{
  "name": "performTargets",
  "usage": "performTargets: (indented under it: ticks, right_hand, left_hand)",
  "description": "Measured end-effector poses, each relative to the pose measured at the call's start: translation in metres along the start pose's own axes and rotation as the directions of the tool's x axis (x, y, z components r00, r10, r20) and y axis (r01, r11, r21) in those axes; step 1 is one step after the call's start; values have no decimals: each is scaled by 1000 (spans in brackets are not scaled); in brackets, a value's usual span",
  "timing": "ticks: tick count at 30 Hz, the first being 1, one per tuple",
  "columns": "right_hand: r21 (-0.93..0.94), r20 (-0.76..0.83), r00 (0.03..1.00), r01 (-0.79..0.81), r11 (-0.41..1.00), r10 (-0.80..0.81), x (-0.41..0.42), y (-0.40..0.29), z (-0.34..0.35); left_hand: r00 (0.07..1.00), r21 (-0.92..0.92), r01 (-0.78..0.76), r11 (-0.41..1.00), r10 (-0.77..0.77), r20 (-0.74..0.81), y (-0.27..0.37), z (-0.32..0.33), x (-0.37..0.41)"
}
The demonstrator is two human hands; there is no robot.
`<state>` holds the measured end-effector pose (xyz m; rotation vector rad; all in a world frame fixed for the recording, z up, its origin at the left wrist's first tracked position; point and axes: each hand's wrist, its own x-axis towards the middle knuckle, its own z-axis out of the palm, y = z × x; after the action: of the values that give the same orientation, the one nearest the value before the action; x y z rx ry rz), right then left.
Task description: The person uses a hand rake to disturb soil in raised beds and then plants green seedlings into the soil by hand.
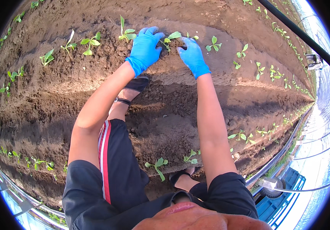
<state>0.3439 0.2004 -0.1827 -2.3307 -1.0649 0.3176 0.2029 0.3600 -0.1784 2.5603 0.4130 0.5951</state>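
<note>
Both of my hands wear blue gloves over a ridge of brown soil. My left hand rests on the loose soil, between a leafy seedling on its left and another seedling on its right. Its thumb points towards the second plant; what lies under the palm is hidden. My right hand is on the other side of that second seedling, thumb and fingers apart at the soil. A small plant shows just behind its fingertips. Whether either hand grips anything is hard to tell.
More seedlings stand along the ridge on both sides. A furrow holds one foot; the other foot is by a nearer row with seedlings. A dark pole crosses the upper right. A blue cart stands at lower right.
</note>
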Motion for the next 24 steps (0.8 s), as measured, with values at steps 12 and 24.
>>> performTargets:
  ticks: [12, 24]
  right_hand:
    - [-41, 151, 979, 143, 989, -136, 6, 2, 2]
    - [111, 114, 991, 58, 992, -71, 16, -3, 16]
  left_hand:
    - [990, -18, 128, 992, -127, 63, -12, 24, -26]
    - [985, -224, 173, 959, -168, 41, -18, 45, -12]
